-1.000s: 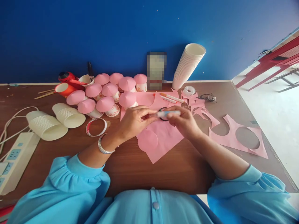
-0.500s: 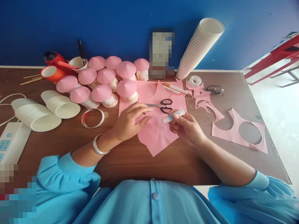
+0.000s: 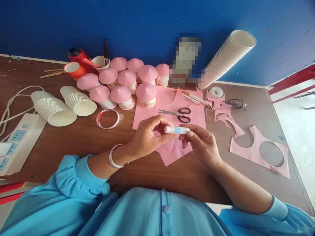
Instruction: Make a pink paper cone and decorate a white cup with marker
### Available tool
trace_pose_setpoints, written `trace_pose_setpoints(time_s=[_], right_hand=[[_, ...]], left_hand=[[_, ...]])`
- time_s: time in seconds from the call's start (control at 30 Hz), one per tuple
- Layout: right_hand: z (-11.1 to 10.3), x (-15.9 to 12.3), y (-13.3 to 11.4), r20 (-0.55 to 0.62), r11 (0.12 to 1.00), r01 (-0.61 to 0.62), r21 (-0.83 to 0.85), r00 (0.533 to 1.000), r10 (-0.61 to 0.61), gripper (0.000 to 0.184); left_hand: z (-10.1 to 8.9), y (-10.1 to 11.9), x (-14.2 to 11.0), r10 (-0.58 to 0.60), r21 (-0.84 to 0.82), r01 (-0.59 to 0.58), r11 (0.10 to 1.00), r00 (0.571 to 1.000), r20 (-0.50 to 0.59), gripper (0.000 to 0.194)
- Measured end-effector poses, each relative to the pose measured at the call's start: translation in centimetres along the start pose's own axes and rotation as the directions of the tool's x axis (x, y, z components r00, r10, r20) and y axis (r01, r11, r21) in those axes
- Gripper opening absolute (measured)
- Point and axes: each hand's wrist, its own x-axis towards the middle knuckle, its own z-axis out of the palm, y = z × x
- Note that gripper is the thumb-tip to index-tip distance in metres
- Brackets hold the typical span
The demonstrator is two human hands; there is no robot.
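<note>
A small white glue stick (image 3: 177,130) with a blue label lies level between my two hands. My left hand (image 3: 150,136) pinches its left end, the capped-looking part, between thumb and bent fingers. At the other end, my right hand (image 3: 203,142) grips it with thumb and fingertips. Below them is a sheet of pink paper (image 3: 169,157), with a cut pink circle partly hidden under my left hand. Black-handled scissors (image 3: 183,114) rest on that sheet just beyond the glue stick, their blades pointing left.
Several small cups with pink cone tops (image 3: 147,91) stand behind, left of centre. Stacked paper cups (image 3: 55,109) lie at left near a power strip (image 3: 27,141); a tall cup stack (image 3: 228,59) leans by the wall. Pink scraps (image 3: 258,149), a tape roll (image 3: 108,118) and markers (image 3: 194,97) lie around.
My left hand has moved right and closed on the glue stick's left end. The stick, earlier tilted in my right hand alone, is now nearly level. The view has shifted slightly.
</note>
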Motion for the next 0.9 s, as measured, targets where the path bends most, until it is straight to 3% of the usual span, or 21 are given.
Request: trace_pose_setpoints(time_s=[0.1,0.33,0.6,0.7,0.77,0.8,0.9], right_hand=[[0.1,0.1,-0.1,0.046,0.995,-0.072,0.065,0.997,0.069,0.032],[0.2,0.8,0.1,0.167,0.973,-0.219,0.074,0.964,0.205,0.056],[1.3,1.0,-0.5,0.106,0.949,-0.166,0.267,0.984,0.142,0.05],[1.2,0.8,-0.9,0.009,0.96,-0.094,0.264,0.995,0.095,0.037],[0.6,0.6,-1.3,-0.092,0.979,0.019,0.202,0.996,0.0,0.03],[0.2,0.5,-1.5,-0.125,0.986,0.082,0.145,0.99,-0.064,0.029],[-0.9,0.0,-2.5,-0.145,0.969,0.187,-0.16,0.967,-0.21,0.023]], left_hand=[[0.0,0.0,-0.1,0.014,0.011,-0.014,1.0,1.0,0.005,0.017],[-0.1,-0.3,-0.3,0.048,0.098,-0.051,0.994,0.998,0.033,0.015],[0.7,-0.8,-0.2,-0.062,-0.058,0.063,0.996,0.998,0.024,0.021],[0.2,-1.1,-0.5,-0.052,-0.026,0.054,0.998,0.995,0.08,0.035],[-0.6,-1.4,-1.1,0.004,0.133,-0.016,0.991,0.996,0.09,0.045],[-1.1,-1.6,-1.5,0.069,0.259,-0.094,0.961,0.992,0.103,0.038],[-2.2,-2.2,-2.8,0.288,0.536,-0.41,0.738,0.91,0.299,0.007]])
